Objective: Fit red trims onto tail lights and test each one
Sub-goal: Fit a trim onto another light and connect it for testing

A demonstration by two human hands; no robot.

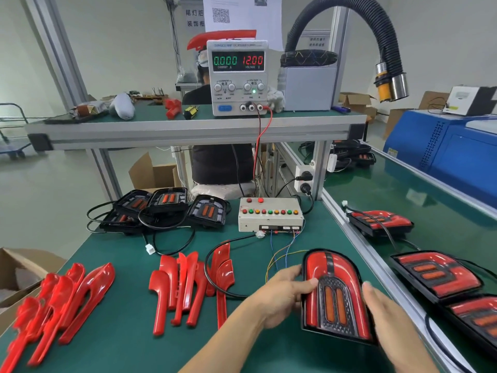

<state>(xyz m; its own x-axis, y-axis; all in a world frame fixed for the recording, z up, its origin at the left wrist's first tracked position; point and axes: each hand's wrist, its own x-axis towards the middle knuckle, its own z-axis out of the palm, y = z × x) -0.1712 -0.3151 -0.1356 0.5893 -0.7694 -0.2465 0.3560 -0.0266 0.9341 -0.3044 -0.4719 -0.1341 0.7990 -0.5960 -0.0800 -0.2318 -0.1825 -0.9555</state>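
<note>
left hand [282,294] grips tail light [336,297] left edge | right hand [387,310] flat against right edge, fingers straight

You hold a glossy red plastic tail light [334,293] with a black honeycomb-patterned centre and two orange bars. Your bench [129,351] is dark green matting. Bright red plastic trims [185,286] lie on it. Off-white rectangular control box [270,215]: red, green and orange buttons. Pale grey power supply [237,78]: green and red digits.
</note>
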